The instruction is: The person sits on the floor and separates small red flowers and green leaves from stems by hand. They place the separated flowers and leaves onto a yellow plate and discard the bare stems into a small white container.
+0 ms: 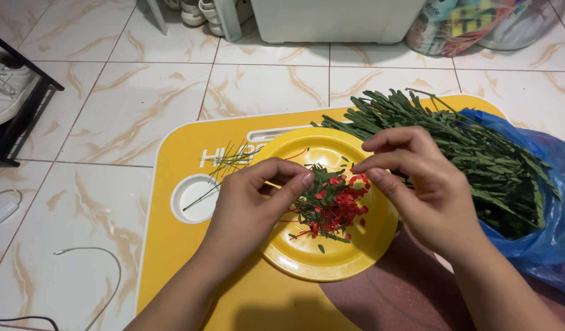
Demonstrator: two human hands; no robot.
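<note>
A yellow plate point(307, 254) sits on a yellow low table point(178, 153) and holds a pile of red flower petals and green bits point(331, 205). My left hand point(251, 208) hovers over the plate's left side, thumb and fingers pinched on a thin stem. My right hand point(423, 184) is over the plate's right side, fingertips pinched on a small red flower piece at the pile's top. A heap of green leafy stems point(454, 135) lies right of the plate, partly inside a blue plastic bag point(552, 202).
Thin bare green stalks point(224, 165) lie across the table's round cup hole point(193, 199). Marble-pattern floor tiles surround the table. A black shoe rack with a white shoe point(6, 92) stands at left, white cables point(80, 257) lie on the floor, and a white box and packages sit at the back.
</note>
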